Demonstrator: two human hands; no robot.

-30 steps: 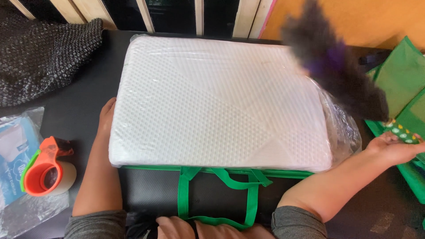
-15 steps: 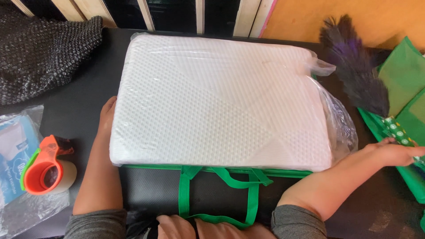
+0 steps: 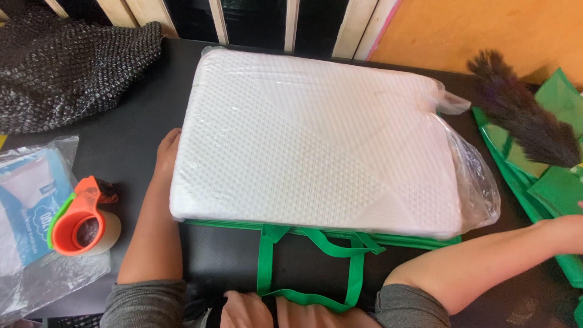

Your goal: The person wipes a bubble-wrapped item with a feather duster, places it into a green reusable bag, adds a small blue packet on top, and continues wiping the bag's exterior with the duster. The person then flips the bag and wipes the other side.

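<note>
From where I watched, the white pillow (image 3: 316,143), sealed in clear plastic, lay flat across the middle of the black table (image 3: 130,136), on top of a green bag (image 3: 316,234) whose handles trailed toward the near edge. My left hand (image 3: 167,149) was pressed flat, fingers extended, against the pillow's left side, gripping nothing that I could see. My right hand (image 3: 574,228) reached out to the table's right edge, toward the stack of green bags (image 3: 546,182); it ran out of the view, so I could not tell whether it was open or closed. A dark feather duster (image 3: 525,118) lay over that stack. Near the left edge sat an orange tape dispenser (image 3: 82,218) beside a clear packet (image 3: 30,200), with black bubble wrap (image 3: 67,70) at the far left corner.
</note>
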